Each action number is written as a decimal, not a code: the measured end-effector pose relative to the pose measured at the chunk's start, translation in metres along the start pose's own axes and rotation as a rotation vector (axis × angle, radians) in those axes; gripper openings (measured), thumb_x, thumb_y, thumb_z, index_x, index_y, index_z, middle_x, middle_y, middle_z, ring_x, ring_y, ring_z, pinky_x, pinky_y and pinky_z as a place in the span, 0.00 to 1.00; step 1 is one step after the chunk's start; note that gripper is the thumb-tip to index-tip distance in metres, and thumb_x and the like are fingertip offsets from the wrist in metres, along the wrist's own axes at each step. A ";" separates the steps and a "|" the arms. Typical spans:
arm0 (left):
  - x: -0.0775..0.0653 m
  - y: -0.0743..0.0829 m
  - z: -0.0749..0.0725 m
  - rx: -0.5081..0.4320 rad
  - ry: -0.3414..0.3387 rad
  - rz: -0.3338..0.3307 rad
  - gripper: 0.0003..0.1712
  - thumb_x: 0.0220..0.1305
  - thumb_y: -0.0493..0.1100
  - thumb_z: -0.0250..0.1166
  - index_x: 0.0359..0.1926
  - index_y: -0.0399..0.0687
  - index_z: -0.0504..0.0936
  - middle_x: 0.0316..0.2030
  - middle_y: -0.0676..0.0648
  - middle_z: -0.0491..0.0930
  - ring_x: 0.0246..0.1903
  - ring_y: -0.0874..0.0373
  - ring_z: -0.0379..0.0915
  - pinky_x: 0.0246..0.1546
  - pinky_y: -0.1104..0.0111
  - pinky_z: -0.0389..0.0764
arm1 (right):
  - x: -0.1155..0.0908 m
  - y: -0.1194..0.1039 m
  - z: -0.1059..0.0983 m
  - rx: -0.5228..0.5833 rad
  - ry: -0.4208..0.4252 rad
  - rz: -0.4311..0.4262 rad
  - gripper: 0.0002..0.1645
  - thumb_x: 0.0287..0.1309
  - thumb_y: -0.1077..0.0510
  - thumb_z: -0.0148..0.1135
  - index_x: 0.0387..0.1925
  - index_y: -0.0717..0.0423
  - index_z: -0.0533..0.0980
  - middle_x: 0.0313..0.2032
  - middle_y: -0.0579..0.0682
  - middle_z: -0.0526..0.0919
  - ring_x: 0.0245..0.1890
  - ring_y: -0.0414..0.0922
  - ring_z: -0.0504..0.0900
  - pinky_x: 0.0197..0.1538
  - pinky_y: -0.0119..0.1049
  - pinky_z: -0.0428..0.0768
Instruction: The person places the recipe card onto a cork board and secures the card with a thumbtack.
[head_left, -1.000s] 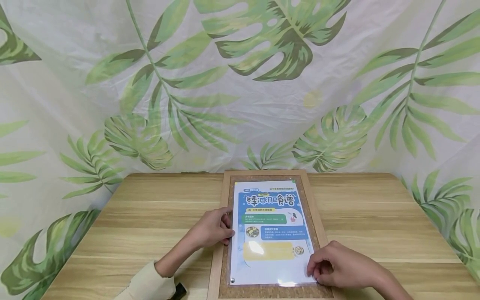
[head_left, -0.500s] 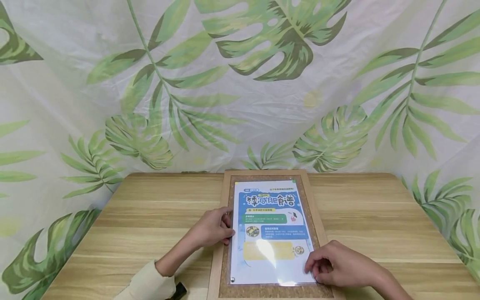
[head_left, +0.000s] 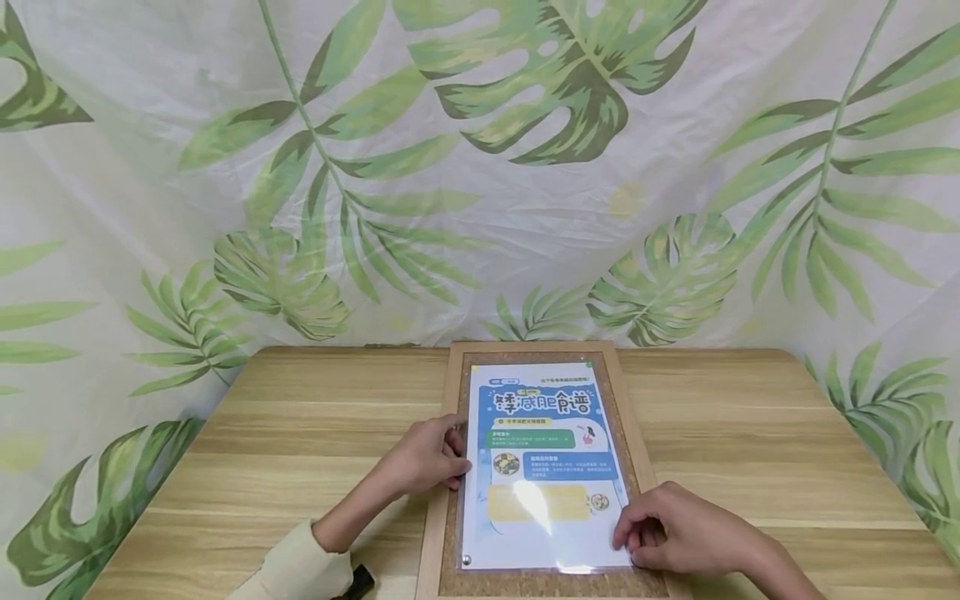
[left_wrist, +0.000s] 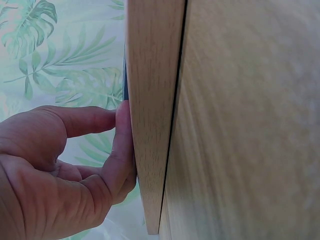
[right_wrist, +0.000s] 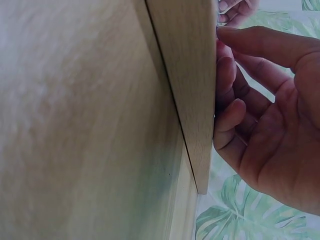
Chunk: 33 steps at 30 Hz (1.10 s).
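Note:
A blue and white laminated poster (head_left: 551, 533) with printed Chinese text lies on a wood-framed cork board (head_left: 555, 581). Round pins sit at its corners: yellow at upper left, green (head_left: 588, 364) at upper right, silver (head_left: 467, 560) at lower left. My left hand (head_left: 427, 454) pinches the poster's left edge between thumb and bent fingers, which rest along the wooden frame (left_wrist: 152, 75) in the left wrist view. My right hand (head_left: 686, 529) has curled fingers and thumb pinching at the poster's lower right corner, which they hide. The right wrist view shows these fingertips (right_wrist: 227, 67) right beside the frame.
The board lies on a wood-grain table (head_left: 300, 417), its far end by the leaf-print curtain (head_left: 375, 250) behind. A small black object (head_left: 362, 581) lies by the left sleeve (head_left: 300, 567). Light glares off the poster's lower half.
The right fingertips shift slightly at the poster's lower right corner. The left hand stays in place, and the glare on the poster changes shape.

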<state>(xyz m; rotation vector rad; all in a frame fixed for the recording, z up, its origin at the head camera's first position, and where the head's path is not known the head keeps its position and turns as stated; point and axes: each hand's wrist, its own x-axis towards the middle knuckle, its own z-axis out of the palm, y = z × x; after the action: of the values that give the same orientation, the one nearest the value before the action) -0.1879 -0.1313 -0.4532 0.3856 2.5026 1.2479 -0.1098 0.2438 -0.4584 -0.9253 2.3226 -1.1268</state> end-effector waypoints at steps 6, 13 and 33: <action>0.000 0.000 0.001 0.003 -0.001 0.001 0.42 0.64 0.28 0.73 0.77 0.28 0.66 0.37 0.43 0.80 0.26 0.58 0.83 0.25 0.69 0.88 | -0.001 0.000 0.000 0.001 0.008 0.011 0.07 0.63 0.63 0.74 0.38 0.47 0.88 0.30 0.33 0.82 0.31 0.26 0.76 0.31 0.24 0.80; -0.002 0.001 0.001 0.001 -0.005 -0.004 0.42 0.64 0.28 0.73 0.77 0.28 0.66 0.37 0.43 0.80 0.26 0.58 0.82 0.25 0.69 0.88 | -0.001 0.000 0.002 0.043 0.012 0.070 0.06 0.61 0.62 0.76 0.37 0.47 0.88 0.30 0.34 0.82 0.30 0.27 0.77 0.31 0.24 0.80; -0.001 0.002 0.000 0.016 0.005 -0.008 0.42 0.64 0.27 0.72 0.76 0.27 0.66 0.37 0.43 0.80 0.25 0.58 0.83 0.25 0.70 0.89 | 0.001 0.004 0.003 -0.016 0.044 0.014 0.10 0.58 0.65 0.76 0.37 0.46 0.87 0.29 0.34 0.83 0.29 0.26 0.76 0.29 0.25 0.81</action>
<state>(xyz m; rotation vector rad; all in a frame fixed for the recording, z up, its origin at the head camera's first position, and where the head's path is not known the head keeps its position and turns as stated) -0.1872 -0.1307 -0.4511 0.3770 2.5177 1.2278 -0.1100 0.2428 -0.4635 -0.8968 2.3730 -1.1354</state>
